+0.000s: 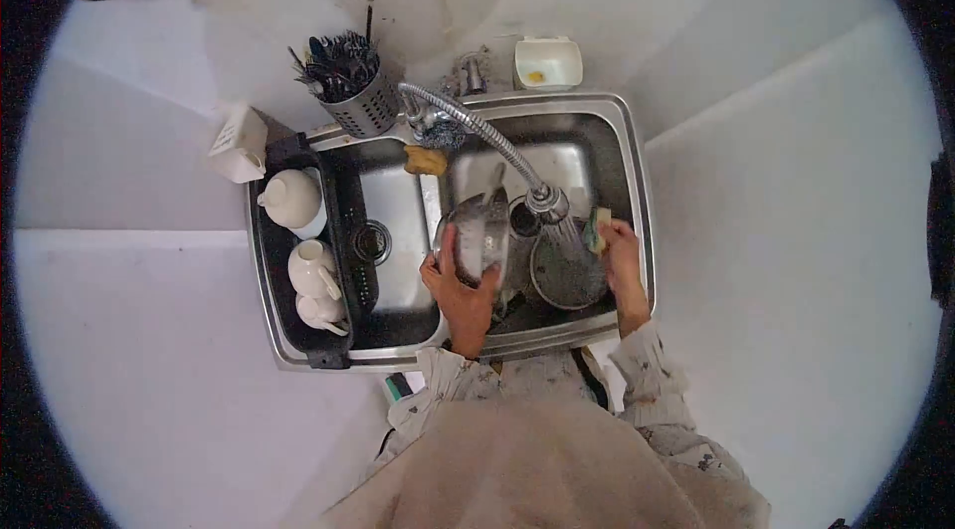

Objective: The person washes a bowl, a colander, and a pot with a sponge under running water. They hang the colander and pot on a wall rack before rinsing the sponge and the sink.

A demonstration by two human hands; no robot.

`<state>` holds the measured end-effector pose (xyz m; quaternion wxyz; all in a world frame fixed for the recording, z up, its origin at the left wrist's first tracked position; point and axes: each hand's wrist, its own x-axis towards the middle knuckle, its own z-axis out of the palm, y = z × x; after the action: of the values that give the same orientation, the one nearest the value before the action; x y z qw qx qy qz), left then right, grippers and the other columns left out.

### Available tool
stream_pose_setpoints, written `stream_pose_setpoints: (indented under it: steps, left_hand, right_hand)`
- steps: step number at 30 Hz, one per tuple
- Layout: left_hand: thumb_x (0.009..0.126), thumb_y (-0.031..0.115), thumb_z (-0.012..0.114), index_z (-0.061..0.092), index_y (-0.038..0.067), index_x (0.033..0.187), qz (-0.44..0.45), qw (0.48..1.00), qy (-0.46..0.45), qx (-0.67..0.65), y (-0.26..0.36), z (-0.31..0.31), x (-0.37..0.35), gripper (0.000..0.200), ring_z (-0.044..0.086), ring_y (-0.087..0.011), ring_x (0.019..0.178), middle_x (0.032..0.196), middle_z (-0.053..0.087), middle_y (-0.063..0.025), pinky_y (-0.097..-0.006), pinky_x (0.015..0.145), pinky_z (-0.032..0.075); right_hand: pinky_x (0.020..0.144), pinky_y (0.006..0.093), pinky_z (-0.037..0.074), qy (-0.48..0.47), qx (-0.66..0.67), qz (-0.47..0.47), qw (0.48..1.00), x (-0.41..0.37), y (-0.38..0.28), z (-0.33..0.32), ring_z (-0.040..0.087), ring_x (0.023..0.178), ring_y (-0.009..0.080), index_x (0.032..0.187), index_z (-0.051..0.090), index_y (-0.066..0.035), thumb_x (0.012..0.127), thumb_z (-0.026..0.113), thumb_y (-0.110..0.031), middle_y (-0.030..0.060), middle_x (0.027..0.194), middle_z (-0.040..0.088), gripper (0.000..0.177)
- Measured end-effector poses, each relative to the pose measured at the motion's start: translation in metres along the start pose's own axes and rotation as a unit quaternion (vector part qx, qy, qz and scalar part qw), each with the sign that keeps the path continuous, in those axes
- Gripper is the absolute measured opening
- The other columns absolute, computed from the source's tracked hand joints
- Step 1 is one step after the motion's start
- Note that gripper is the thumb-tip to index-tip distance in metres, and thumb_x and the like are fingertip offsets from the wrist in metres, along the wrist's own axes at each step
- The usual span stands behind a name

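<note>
My left hand (464, 295) grips a shiny metal bowl (476, 240), tilted on its side over the right basin. At the right side of that basin, my right hand (623, 255) is closed on a yellow and green sponge (598, 229). Water sprays from the faucet head (547, 203) onto a round pan-like vessel (568, 270) in the basin, between my hands. A small dark cup-like item (523, 217) shows beside the bowl. Part of the bowl's near side is hidden behind my left fingers.
A black rack (341, 260) at the left holds white cups and a teapot (291, 199). Behind the sink stand a perforated utensil holder (364, 113) and a white dish (549, 64). A yellow cloth (426, 161) lies by the basin divider (431, 201).
</note>
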<state>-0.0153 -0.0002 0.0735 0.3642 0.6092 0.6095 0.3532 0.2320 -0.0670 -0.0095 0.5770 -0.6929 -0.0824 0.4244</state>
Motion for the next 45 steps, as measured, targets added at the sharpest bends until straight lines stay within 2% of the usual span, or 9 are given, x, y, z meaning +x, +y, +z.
stream_pose_setpoints:
  steps: [4,14,18,20,24,30,34,38,45]
  left_hand:
    - [0.075,0.019,0.066,0.034,0.009,0.133,-0.155,0.905,-0.034,-0.394,-0.007,-0.011,0.007,0.067,0.040,-0.0255,0.110,0.124,0.039,-0.0148,-0.0364,0.096,0.030]
    - [0.088,0.037,0.051,0.030,0.005,0.133,-0.168,0.885,-0.100,-0.422,-0.035,-0.007,-0.002,0.058,0.041,-0.0221,0.114,0.127,0.041,-0.0111,-0.0336,0.098,0.030]
    - [0.088,0.037,0.051,0.034,0.006,0.127,-0.202,0.835,-0.126,-0.497,-0.030,-0.021,0.028,0.053,0.048,-0.0234,0.104,0.117,0.046,-0.0117,-0.0345,0.089,0.040]
    - [0.088,0.038,0.051,0.034,0.007,0.126,-0.216,0.822,-0.133,-0.510,-0.021,-0.027,0.025,0.052,0.050,-0.0238,0.100,0.115,0.047,-0.0117,-0.0362,0.085,0.043]
    - [0.088,0.038,0.051,0.033,0.007,0.127,-0.263,0.817,-0.122,-0.498,-0.025,-0.025,0.012,0.053,0.049,-0.0246,0.103,0.118,0.046,-0.0118,-0.0392,0.087,0.042]
    - [0.086,0.047,0.049,0.037,0.007,0.127,-0.286,0.772,-0.168,-0.543,-0.060,-0.004,0.020,0.058,0.047,-0.0278,0.111,0.123,0.046,-0.0135,-0.0428,0.091,0.041]
    - [0.086,0.048,0.049,0.033,0.006,0.128,-0.264,0.772,-0.211,-0.538,-0.067,-0.015,0.036,0.062,0.046,-0.0290,0.110,0.122,0.043,-0.0154,-0.0423,0.090,0.040]
    - [0.087,0.049,0.045,0.038,0.006,0.127,-0.261,0.807,-0.161,-0.504,-0.046,-0.019,0.019,0.059,0.049,-0.0291,0.108,0.121,0.049,-0.0131,-0.0422,0.092,0.040]
    - [0.086,0.049,0.049,0.026,0.007,0.132,-0.323,0.765,-0.202,-0.519,-0.088,-0.001,0.005,0.067,0.044,-0.0285,0.113,0.124,0.042,-0.0152,-0.0427,0.091,0.040]
  right_hand:
    - [0.062,0.0279,0.046,-0.029,-0.191,-0.157,0.968,-0.090,-0.004,0.038,0.057,0.069,0.0143,0.093,0.057,-0.005,0.080,0.063,-0.019,0.0035,0.081,0.060,0.020]
    - [0.063,0.0332,0.045,0.057,-0.199,-0.255,0.945,-0.075,0.004,0.193,0.059,0.068,0.0248,0.088,0.059,-0.002,0.074,0.064,-0.011,0.0141,0.079,0.061,0.017]
    - [0.073,0.0402,0.047,-0.231,-0.268,-0.182,0.917,-0.106,0.006,0.164,0.060,0.082,0.0338,0.093,0.062,-0.007,0.070,0.061,-0.012,0.0196,0.085,0.061,0.023]
    - [0.073,0.0426,0.046,-0.320,-0.579,-0.316,0.681,-0.094,0.005,0.140,0.059,0.083,0.0357,0.089,0.062,-0.007,0.072,0.059,-0.013,0.0201,0.085,0.060,0.018]
    - [0.075,0.0436,0.045,-0.111,-0.591,-0.425,0.677,-0.044,0.014,0.141,0.057,0.085,0.0372,0.092,0.060,-0.007,0.073,0.058,-0.010,0.0209,0.087,0.058,0.019]
    - [0.078,0.0405,0.045,-0.139,-0.138,-0.254,0.947,-0.075,0.018,0.191,0.053,0.093,0.0363,0.099,0.054,-0.004,0.073,0.059,-0.007,0.0171,0.098,0.055,0.027]
    - [0.079,0.0405,0.045,-0.322,-0.443,-0.289,0.786,-0.094,0.009,0.140,0.054,0.094,0.0328,0.100,0.054,-0.005,0.073,0.058,-0.008,0.0149,0.100,0.054,0.027]
    - [0.078,0.0469,0.045,-0.178,-0.643,-0.436,0.604,-0.060,-0.004,0.117,0.055,0.088,0.0342,0.104,0.055,-0.006,0.071,0.055,-0.003,0.0167,0.092,0.058,0.033]
    - [0.077,0.0480,0.043,-0.011,-0.288,-0.388,0.875,-0.048,-0.018,0.181,0.051,0.092,0.0374,0.109,0.049,-0.007,0.073,0.051,0.000,0.0174,0.094,0.056,0.037]
